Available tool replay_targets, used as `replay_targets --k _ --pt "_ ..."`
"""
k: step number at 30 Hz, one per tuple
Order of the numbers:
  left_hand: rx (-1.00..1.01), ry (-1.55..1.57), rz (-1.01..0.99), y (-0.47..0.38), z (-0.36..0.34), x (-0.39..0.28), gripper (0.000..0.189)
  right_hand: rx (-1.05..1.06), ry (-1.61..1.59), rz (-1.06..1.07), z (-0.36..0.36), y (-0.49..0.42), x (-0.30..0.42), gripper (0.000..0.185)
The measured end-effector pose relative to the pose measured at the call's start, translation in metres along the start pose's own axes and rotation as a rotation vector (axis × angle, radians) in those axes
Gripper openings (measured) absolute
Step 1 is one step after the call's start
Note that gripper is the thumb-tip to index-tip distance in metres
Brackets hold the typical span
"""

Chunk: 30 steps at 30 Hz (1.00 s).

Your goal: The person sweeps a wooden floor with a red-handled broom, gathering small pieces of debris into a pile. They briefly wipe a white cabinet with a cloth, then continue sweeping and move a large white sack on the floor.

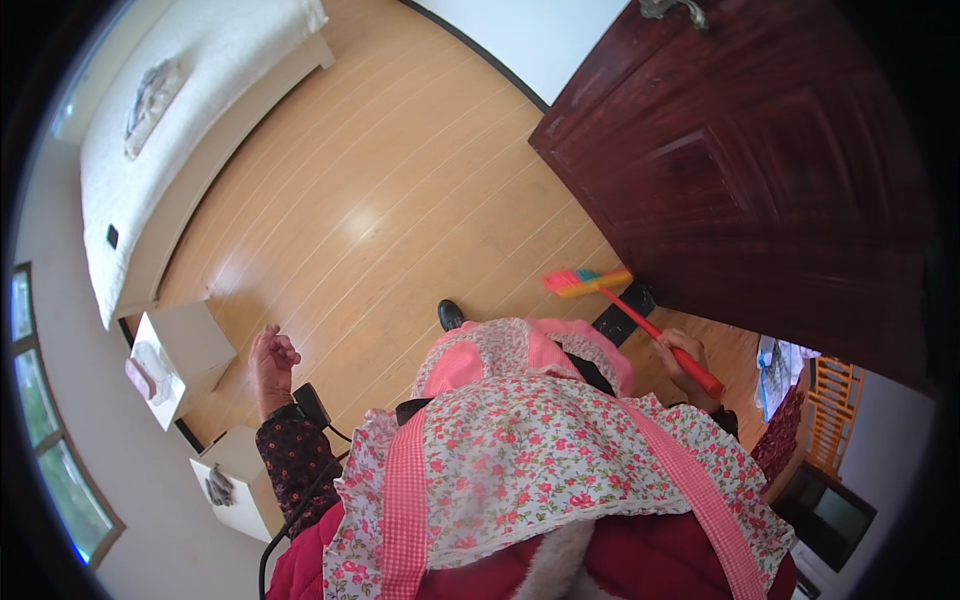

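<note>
A small brush with a long red handle [651, 328] is gripped in my right hand [681, 364], at the right of my body. Its yellow head with pink and teal bristles [589, 282] points forward, slightly blurred, near the door's lower corner; whether it touches anything I cannot tell. My left hand [273, 364] hangs at the left over the wooden floor [360, 195], holding nothing, its fingers partly curled. A small black device [311, 406] with a cable sits at my left wrist. A floral apron [525, 457] covers my front, and one black shoe [450, 315] shows beyond its hem.
A dark red panelled door [735, 172] stands at the right, with a dark threshold strip [626, 313] by its edge. A bed with a white cover [202, 82] is at the upper left. White cabinets [202, 345] stand along the left wall, and an orange rack [832, 405] at the right.
</note>
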<state>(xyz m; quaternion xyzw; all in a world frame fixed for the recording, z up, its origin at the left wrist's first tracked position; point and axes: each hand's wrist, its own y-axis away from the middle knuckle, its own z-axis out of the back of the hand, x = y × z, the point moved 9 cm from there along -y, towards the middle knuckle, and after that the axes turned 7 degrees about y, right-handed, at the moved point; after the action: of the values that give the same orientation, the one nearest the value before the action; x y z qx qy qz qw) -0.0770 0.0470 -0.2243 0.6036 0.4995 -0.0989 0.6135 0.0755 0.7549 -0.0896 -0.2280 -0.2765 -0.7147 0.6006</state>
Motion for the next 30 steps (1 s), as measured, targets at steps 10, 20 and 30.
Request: replay_targets --k 10,20,30 --pt "-0.016 -0.276 -0.059 0.068 -0.011 0.002 0.022 -0.226 0.250 -0.458 0.056 0.070 -0.083 0.027" --pt "1.040 -0.866 0.514 0.110 -0.309 0.169 0.056 0.002 -0.216 0.167 0.011 -0.036 0.190 0.017" --pt "0.365 -0.138 0.398 -0.075 -0.289 0.105 0.034 0.095 -0.635 0.531 -0.199 -0.191 0.302 0.004"
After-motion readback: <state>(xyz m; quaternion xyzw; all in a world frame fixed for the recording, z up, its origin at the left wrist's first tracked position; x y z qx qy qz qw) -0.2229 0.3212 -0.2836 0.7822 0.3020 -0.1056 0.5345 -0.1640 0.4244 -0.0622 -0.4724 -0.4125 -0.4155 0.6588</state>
